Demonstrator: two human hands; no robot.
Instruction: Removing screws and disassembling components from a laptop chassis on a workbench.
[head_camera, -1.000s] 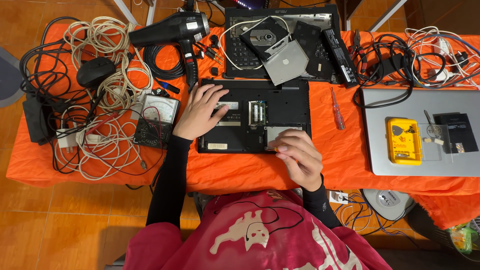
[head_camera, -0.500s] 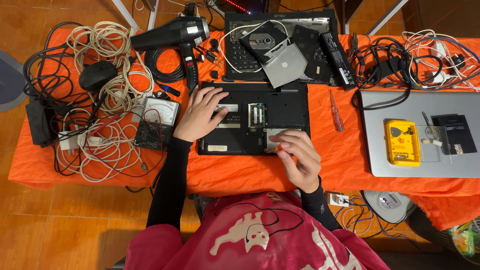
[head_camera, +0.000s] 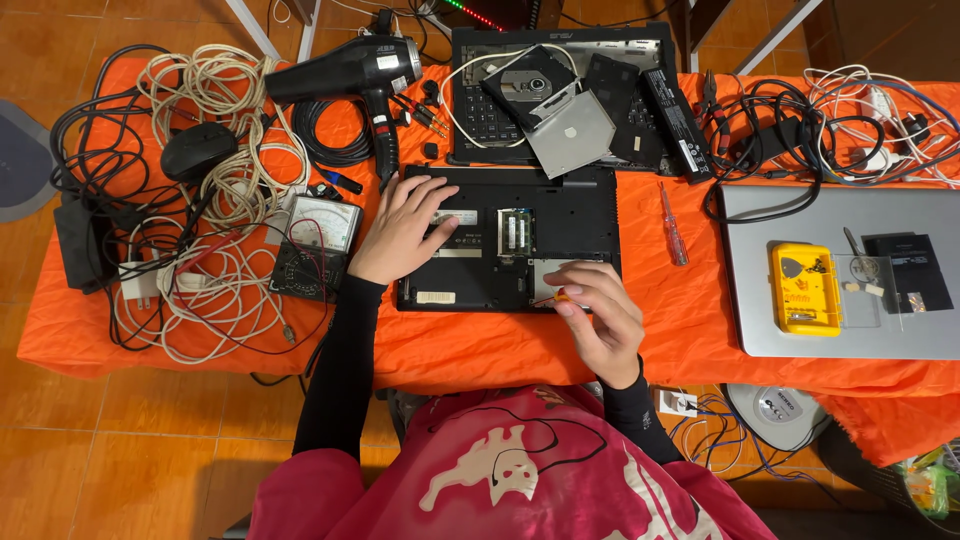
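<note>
an upturned black laptop (head_camera: 520, 240) was seen at the frame's centre on the orange cloth (head_camera: 450, 345). the left hand (head_camera: 400, 230) was laid flat on it, fingers spread. a small orange-handled tool (head_camera: 556, 298) was pinched between the right hand (head_camera: 600, 315) fingers at the laptop's lower right edge.

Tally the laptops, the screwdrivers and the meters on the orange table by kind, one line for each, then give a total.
Laptops: 3 – upturned black laptop under left hand; opened black laptop; silver laptop.
Screwdrivers: 2 – red-handled screwdriver lying loose; orange-handled screwdriver in right hand.
Meters: 1 – analog multimeter.
Total: 6
</note>
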